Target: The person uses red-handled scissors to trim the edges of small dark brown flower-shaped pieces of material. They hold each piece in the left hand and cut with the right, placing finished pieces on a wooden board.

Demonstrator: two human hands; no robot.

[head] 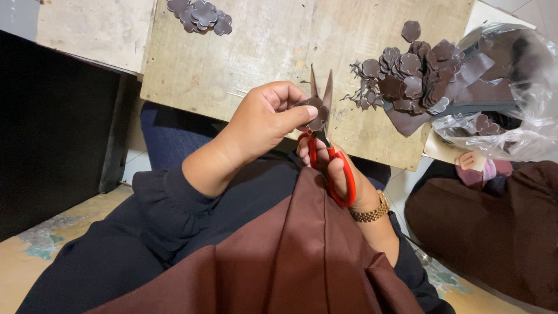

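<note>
Mid-batch. Left hand (261,125) pinches a dark brown fabric piece (314,110) at frame centre; right hand (337,168) grips red-handled scissors (325,145), blades apart around it. Small cut stack (200,14) at 11 o'clock, big pile with scraps (410,78) at 2 o'clock, more in the plastic bag (511,104).

A low wooden desk (232,64) with a pale, scratched plywood top fills the upper middle of the view. Behind it, at the upper left, stands a second board (93,29) with a worn whitish surface. A large black panel (52,128) of furniture occupies the left side and reaches down to the floor. The floor (35,250) is beige with faded greenish stains. The light is soft and even, without hard shadows.
</note>
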